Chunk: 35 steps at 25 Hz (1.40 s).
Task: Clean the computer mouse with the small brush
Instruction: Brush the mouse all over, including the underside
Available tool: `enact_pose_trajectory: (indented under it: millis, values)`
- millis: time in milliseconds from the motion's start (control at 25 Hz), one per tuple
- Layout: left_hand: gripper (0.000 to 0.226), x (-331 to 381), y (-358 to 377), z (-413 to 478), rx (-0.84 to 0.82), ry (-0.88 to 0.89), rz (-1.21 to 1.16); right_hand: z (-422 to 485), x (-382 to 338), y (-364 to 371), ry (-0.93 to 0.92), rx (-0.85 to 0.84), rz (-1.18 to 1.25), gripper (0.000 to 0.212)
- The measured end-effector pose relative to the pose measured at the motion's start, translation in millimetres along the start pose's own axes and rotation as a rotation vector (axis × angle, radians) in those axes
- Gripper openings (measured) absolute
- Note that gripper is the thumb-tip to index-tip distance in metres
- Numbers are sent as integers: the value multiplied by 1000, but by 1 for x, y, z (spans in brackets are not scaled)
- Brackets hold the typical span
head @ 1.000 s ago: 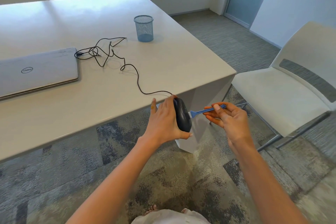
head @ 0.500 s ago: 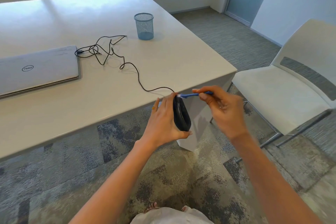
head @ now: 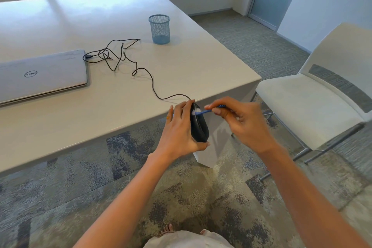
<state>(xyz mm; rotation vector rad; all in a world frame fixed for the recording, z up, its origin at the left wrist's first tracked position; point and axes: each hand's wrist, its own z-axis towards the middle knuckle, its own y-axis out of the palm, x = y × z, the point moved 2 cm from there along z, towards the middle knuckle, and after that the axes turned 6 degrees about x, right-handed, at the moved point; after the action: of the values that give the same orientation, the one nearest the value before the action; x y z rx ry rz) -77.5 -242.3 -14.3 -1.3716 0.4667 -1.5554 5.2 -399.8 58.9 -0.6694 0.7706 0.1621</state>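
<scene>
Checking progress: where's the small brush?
Head view, centre: brush pinched in the right hand, bristles against the upper end of the mouse held in left hand.

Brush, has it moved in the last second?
Yes. The brush has moved up the mouse toward the table edge, from its side to its cable end.

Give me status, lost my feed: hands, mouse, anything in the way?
Left hand grips mouse, held past table edge. Right hand pinches brush, bristles on mouse's top end. Cable slack, nothing blocking.
</scene>
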Motion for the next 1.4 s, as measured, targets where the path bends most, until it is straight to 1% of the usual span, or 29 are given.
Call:
enact_pose_trajectory:
  millis: [120,160,200,240,320,360,440,520,600,640,680,760,840,880,960,1040,1120,1200,1280,1360,1400]
  values:
    - [127,-2,-2,-2,12,-25,-6,-9,5,-7,60,-181,-4,10]
    - [126,-2,-3,-2,7,-31,-4,-9,6,-12,90,-216,18,10]
    - [127,-2,-2,-3,1,-36,-6,-7,6,-16,103,-207,46,10]
    - [127,-1,-2,-2,-2,-37,-13,-3,5,-19,93,-158,71,10]
    - [128,2,-1,-2,5,-33,-37,5,1,-18,42,-14,66,11]
    - [129,3,-2,-1,10,-32,-52,7,-1,-15,24,33,45,12]
    - [130,3,-1,-1,17,-46,-94,4,-2,-11,-2,39,7,13]
    - [132,0,-2,-2,18,-70,-118,-5,3,-12,16,-59,-4,11]
    - [133,-5,-3,-4,18,-95,-124,-15,12,-17,103,-186,-12,9]
    - [132,-6,-4,-4,21,-107,-126,-18,16,-20,143,-226,-16,9]
    - [131,-7,-5,-4,24,-109,-125,-20,18,-22,158,-225,-26,8]
    - [130,-6,-5,-1,29,-92,-126,-16,15,-26,128,-117,-23,8]
    - [128,-3,-4,-1,36,-77,-127,-11,7,-24,102,3,102,15]
    - [127,-2,-4,0,39,-75,-129,-10,4,-20,100,22,162,17]
    - [125,0,-3,-1,51,-72,-147,-15,4,-12,129,-6,217,16]
    - [120,-1,-4,-2,75,-67,-180,-21,11,-11,204,-32,238,13]
    - [116,-2,-4,-4,88,-65,-204,-23,21,-19,264,6,174,9]
    - [114,-5,-2,-7,92,-65,-224,-23,27,-24,301,89,116,8]
    - [113,-7,0,-8,93,-72,-251,-19,24,-21,346,131,243,8]
    - [112,-9,2,-10,86,-80,-286,-15,20,-12,410,97,379,8]
    - [111,-10,3,-11,84,-80,-303,-13,20,-7,441,94,380,8]
